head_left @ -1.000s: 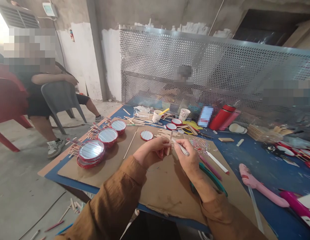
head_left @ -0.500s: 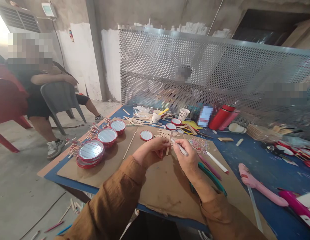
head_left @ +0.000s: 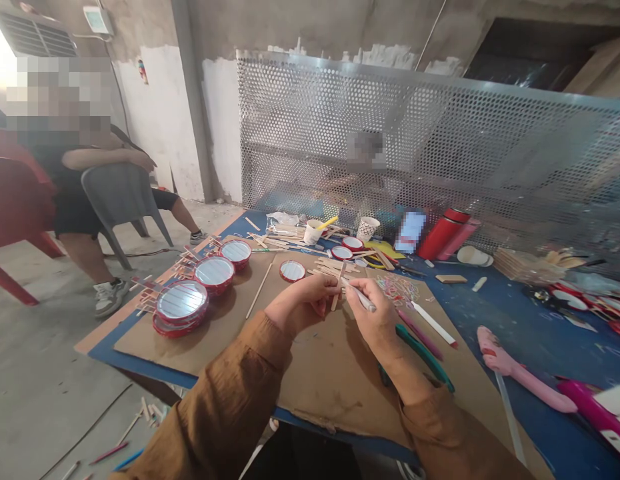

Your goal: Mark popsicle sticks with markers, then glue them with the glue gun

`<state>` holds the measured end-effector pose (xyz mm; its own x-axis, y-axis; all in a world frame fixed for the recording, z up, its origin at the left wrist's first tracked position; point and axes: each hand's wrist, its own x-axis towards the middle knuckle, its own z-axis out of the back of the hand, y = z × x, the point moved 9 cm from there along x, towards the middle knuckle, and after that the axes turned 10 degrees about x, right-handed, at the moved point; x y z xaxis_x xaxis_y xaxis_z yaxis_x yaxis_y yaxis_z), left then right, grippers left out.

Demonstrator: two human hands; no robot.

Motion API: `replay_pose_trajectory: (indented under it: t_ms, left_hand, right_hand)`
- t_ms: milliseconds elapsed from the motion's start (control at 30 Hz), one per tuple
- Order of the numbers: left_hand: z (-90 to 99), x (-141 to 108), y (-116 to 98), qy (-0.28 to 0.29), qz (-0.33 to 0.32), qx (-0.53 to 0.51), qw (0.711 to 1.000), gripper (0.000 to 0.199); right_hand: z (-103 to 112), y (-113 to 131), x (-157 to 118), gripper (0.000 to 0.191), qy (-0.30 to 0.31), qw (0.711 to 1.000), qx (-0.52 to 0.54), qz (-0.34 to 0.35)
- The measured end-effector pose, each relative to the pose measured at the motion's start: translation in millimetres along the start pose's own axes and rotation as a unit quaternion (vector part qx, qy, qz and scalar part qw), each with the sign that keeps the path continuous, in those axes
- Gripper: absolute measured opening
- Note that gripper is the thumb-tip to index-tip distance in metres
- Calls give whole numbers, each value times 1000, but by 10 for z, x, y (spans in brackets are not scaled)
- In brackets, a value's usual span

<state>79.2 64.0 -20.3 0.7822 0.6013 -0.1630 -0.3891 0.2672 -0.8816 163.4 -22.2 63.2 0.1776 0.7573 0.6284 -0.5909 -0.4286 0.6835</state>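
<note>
Over brown cardboard (head_left: pixel 320 387), the left hand (head_left: pixel 309 299) pinches a flat pale wooden stick (head_left: pixel 335 303), long axis pointing far; just right, the right hand (head_left: pixel 379 315) grips a white pen-shaped tool (head_left: pixel 361 298).

The stick (head_left: pixel 335 302) is left of the pen (head_left: pixel 364 301), over cardboard (head_left: pixel 320 373) on the table (head_left: pixel 535 293), before two cups (head_left: pixel 313 234).

A dim grey interior was lit from the bleached-white upper left corner.
Glare was caught by a silvery-topped round red piece (head_left: pixel 183 301), and a soft shadow was cast on the flat brown cardboard sheet (head_left: pixel 320 383) beneath the bare right hand (head_left: pixel 375 317). The red plastic chair (head_left: pixel 15 200) was blurred at the left edge; a dark-clothed seated person (head_left: pixel 73 213) was pixelated about the head.
</note>
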Motion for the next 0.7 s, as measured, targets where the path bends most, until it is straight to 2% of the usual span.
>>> replay_pose_trajectory:
  t_ms: [233, 400, 700]
  left_hand:
    - [-7, -6, 15, 9, -1, -4, 1000, 28]
    - [3, -23, -8, 2, 3, -8, 1000, 27]
    - [-12, -30, -23, 13, 3, 8, 1000, 28]
  right_hand:
    - [36, -36, 0, 19, -19, 1000, 2, -15]
    - [3, -35, 4, 19, -3, 1000, 1, -11]
    - [43, -52, 9, 21, -15, 999, 20, -24]
